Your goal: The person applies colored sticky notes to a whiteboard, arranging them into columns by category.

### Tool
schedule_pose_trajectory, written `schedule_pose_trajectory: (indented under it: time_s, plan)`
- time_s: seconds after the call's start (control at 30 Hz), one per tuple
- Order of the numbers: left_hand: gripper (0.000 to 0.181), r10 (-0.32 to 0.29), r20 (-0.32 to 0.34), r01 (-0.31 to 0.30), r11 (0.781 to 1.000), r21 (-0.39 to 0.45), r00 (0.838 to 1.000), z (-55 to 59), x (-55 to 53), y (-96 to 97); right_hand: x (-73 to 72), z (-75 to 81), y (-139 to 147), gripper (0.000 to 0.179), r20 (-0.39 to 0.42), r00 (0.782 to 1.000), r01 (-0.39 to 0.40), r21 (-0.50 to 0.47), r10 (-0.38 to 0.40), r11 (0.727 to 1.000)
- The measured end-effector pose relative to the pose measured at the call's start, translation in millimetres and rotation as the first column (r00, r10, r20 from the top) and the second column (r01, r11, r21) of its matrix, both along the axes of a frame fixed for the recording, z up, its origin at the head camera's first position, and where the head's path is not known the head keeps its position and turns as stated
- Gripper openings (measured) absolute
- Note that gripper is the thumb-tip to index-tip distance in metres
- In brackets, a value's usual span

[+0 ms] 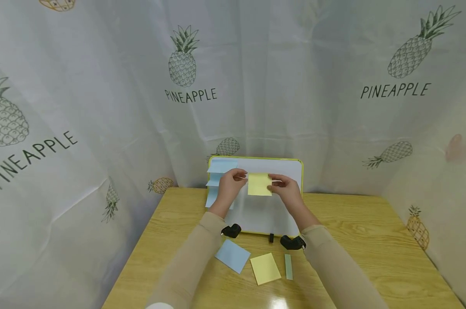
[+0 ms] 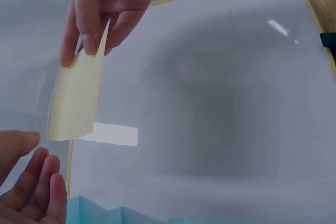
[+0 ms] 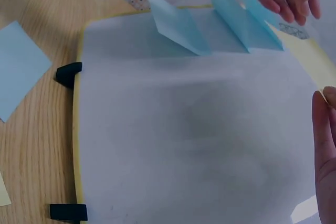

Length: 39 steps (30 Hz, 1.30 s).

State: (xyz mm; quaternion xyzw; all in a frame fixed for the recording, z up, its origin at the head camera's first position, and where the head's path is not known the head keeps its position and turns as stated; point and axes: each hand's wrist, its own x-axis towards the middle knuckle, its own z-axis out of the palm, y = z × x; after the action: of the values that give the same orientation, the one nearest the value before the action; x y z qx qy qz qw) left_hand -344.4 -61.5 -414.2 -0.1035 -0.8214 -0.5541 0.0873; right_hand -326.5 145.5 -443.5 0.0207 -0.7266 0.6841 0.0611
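Note:
My right hand (image 1: pixel 288 192) pinches a yellow sticky note (image 1: pixel 259 185) by its right edge, in front of the upper part of a yellow-framed whiteboard (image 1: pixel 256 219). In the left wrist view the note hangs slightly curved from those fingers. My left hand (image 1: pixel 229 189) is at the note's other side, its thumb and fingers apart; the left wrist view shows a gap between them and the paper. Three light blue sticky notes (image 3: pixel 178 27) stick to the board's left side in a column, their free ends standing out from its surface.
On the wooden table (image 1: pixel 345 231) before the board lie a blue sticky pad (image 1: pixel 233 256), a yellow sticky pad (image 1: pixel 265 269) and a narrow green strip pad (image 1: pixel 288 267). Black supports (image 3: pixel 68 212) hold the board's lower edge. A pineapple-print curtain (image 1: pixel 294 107) hangs behind.

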Motion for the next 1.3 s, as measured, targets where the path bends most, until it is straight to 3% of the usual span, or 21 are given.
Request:
schedule_pose_trajectory:
  time_s: [0.2, 0.47, 0.67, 1.3]
  plan:
    - [0.023, -0.033, -0.061, 0.033, 0.999, -0.004, 0.998, 11.2, -22.5, -8.3, -16.1, 4.2, -7, 0.041, 0.01, 0.999, 0.035, -0.001, -0.035, 0.999]
    - [0.031, -0.003, 0.038, 0.003, 1.0, -0.011, 0.999, 6.6, -42.4, -19.0, -36.9, 10.0, -22, 0.04, 0.004, 0.997, 0.076, 0.002, -0.076, 0.997]
    - [0.035, -0.014, 0.11, 0.016, 1.0, -0.011, 0.994, 0.9, -49.0, -17.6, -47.5, 8.1, -27, 0.041, -0.007, 0.995, 0.101, 0.008, -0.101, 0.995]
    - [0.037, -0.014, 0.136, 0.02, 0.999, -0.041, 0.991, -9.3, -60.1, -10.8, -62.8, -0.1, -37, 0.04, -0.016, 0.988, 0.154, 0.056, -0.153, 0.986]
